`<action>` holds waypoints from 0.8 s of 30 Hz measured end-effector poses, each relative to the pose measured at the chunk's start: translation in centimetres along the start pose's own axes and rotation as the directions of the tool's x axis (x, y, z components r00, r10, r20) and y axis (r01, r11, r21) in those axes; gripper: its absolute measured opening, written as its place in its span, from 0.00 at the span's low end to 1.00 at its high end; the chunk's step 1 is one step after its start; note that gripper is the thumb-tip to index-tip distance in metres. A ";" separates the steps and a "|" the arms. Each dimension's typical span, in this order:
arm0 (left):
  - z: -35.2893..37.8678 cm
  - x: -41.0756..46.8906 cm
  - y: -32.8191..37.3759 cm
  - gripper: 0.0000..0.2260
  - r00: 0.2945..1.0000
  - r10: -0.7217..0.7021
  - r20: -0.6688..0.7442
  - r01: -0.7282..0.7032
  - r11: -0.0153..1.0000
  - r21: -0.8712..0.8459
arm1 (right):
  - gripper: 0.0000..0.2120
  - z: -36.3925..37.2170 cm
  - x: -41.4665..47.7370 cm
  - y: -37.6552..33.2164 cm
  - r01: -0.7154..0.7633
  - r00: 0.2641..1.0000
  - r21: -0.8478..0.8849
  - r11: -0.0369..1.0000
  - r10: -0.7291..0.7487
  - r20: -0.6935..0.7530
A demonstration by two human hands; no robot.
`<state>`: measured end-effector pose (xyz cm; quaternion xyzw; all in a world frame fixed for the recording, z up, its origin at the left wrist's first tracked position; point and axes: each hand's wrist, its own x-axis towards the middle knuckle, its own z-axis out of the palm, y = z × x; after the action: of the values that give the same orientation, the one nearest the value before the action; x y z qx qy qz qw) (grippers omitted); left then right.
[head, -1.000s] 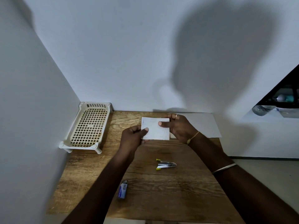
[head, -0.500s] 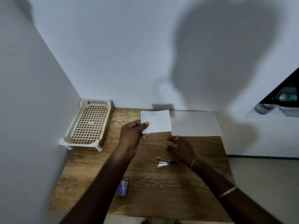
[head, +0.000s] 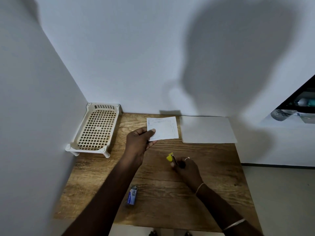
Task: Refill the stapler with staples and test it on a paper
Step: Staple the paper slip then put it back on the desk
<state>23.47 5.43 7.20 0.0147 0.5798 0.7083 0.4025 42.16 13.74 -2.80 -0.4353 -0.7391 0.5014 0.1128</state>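
My left hand (head: 139, 143) pinches the lower left corner of a small white folded paper (head: 164, 127) and holds it up over the back of the wooden table (head: 213, 167). Rows of staples run along the paper's edges. My right hand (head: 186, 168) is closed around the small stapler (head: 171, 158), lifted just off the table; only its yellow tip sticks out past my fingers. A small blue staple box (head: 132, 195) lies near the front of the table, below my left forearm.
A cream plastic lattice tray (head: 95, 129) on short legs stands at the back left against the wall. A larger white sheet (head: 207, 130) lies flat at the back right. Walls close off the left and back; the table's right edge drops to the floor.
My right hand let go of the paper, came down to the stapler on the table and picked it up. My left hand kept the paper raised.
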 end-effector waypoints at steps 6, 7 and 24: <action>0.2 0.2 0.5 0.08 0.999 0.033 0.001 -0.033 0.999 -0.023 | 0.19 -0.7 -1.7 -6.4 -0.180 0.980 0.625 0.760 0.082 0.182; 0.3 0.3 0.5 0.08 0.999 0.041 0.001 -0.041 0.999 -0.022 | 0.19 -0.8 -1.9 -7.2 -0.173 0.982 0.655 0.736 0.075 0.174; 0.8 -0.1 1.1 0.07 0.979 0.205 0.002 -0.205 0.974 0.097 | 0.15 -1.7 -1.9 -10.7 -0.118 0.993 0.697 0.707 0.073 0.094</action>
<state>23.28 6.03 8.41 0.0910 0.6106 0.7171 0.3236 38.65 12.16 7.54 -0.3829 -0.4733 0.7618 0.2214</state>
